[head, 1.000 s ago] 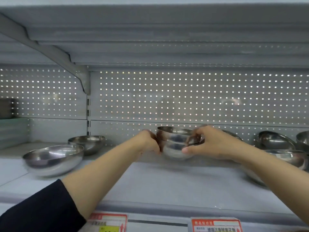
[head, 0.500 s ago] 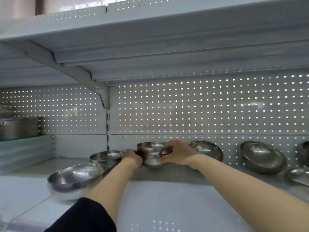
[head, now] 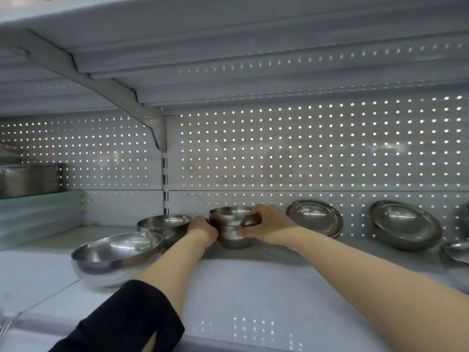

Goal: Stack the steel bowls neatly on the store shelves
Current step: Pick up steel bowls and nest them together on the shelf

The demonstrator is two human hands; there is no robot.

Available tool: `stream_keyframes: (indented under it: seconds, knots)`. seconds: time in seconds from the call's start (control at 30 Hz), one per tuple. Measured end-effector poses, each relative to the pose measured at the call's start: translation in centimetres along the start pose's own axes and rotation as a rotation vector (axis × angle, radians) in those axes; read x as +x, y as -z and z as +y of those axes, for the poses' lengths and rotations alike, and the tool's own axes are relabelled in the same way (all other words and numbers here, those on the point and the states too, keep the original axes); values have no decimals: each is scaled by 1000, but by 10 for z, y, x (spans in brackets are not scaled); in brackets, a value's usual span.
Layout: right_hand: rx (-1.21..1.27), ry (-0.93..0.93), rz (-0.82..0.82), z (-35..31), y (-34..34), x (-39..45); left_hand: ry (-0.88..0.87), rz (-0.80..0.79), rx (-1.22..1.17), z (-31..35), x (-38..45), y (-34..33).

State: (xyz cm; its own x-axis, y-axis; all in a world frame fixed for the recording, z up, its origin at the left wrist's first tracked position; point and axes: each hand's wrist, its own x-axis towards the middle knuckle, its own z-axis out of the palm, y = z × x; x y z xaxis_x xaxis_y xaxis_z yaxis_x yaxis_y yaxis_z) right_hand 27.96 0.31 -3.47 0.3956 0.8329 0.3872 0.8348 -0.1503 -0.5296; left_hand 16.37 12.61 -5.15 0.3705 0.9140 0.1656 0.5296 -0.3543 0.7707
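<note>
A small stack of steel bowls [head: 232,226] stands at the back of the grey shelf [head: 253,288], close to the perforated back panel. My left hand [head: 204,228] grips its left side and my right hand [head: 269,226] wraps its right side, thumb on the front. A large steel bowl [head: 116,257] sits at the front left, with a medium bowl [head: 163,224] behind it, just left of my left hand. Two pairs of bowls lean tilted against the back panel to the right: one pair [head: 316,217] beside my right hand, another [head: 406,224] farther right.
The upper shelf [head: 228,59] and its bracket [head: 142,107] hang low overhead. A steel container [head: 28,180] rests on stacked pale trays [head: 38,214] at the far left. More bowl rims [head: 456,252] show at the right edge.
Both hands have carried the bowl stack deeper toward the back panel and it now rests on the shelf. The view has tilted upward, so the price tags have dropped out of sight.
</note>
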Motion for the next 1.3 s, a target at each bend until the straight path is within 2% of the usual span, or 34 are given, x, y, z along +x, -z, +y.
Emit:
stream_keyframes:
  seconds: [0.1, 0.23, 0.37, 0.43, 0.5, 0.57, 0.67, 0.8, 0.97, 1.1, 1.2, 1.3]
  knots:
    - [-1, -12, -5, 0, -2, -1, -5, 8, 77, 2, -5, -1]
    - [-20, -38, -4, -2, -3, -3, 17, 46, 69, 2, -5, 0]
    - [0, -55, 29, -1, 2, -1, 45, 16, 118, 2, -12, 5]
    - [11, -61, 21, 0, 7, -2, 82, 9, 52, 8, -21, 11]
    - [69, -82, 43, -1, 20, -3, 69, -38, 71, 12, -27, 14]
    - [139, -103, 103, 1, 41, -5, 34, -129, 227, 16, -31, 15]
    - [56, -104, 201, 11, 81, -12, 59, -161, 237, 23, -43, 20]
    - [-134, -120, 217, 36, 121, -32, -59, -230, 192, 38, -70, 19]
    - [-243, -198, 234, 67, 124, -40, -330, -280, 409, 94, -91, -24]
    - [-508, -224, 97, 80, 110, -39, -436, -180, 563, 126, -80, -59]
    - [-588, -195, 34, 81, 109, -35, -509, -109, 643, 119, -65, -78]
    - [-636, -176, 14, 86, 102, -33, -503, -56, 646, 99, -49, -91]
